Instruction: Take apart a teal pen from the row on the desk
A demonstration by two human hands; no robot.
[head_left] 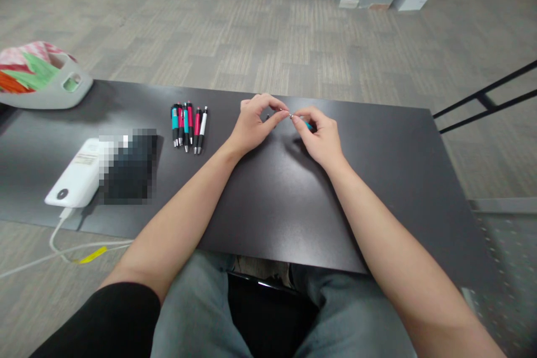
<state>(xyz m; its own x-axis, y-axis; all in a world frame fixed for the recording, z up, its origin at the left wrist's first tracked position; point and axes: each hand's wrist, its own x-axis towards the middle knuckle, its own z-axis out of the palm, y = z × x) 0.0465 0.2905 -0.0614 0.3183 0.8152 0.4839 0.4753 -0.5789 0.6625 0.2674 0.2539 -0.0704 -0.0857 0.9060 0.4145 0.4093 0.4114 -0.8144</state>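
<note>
Both my hands meet near the far edge of a black table (272, 190). My left hand (254, 123) pinches a small silvery part at its fingertips. My right hand (321, 134) is closed round a teal pen (309, 125), of which only a short piece shows between the fingers. The two sets of fingertips touch over the small part. A row of several pens (188, 126) in teal, red and white lies on the table to the left of my left hand.
A white power bank (78, 173) with a cable sits at the table's left, beside a blurred dark object (128, 165). A grey basket (42, 86) with colourful cloth stands at the far left corner. Black chair rails (486, 100) at right.
</note>
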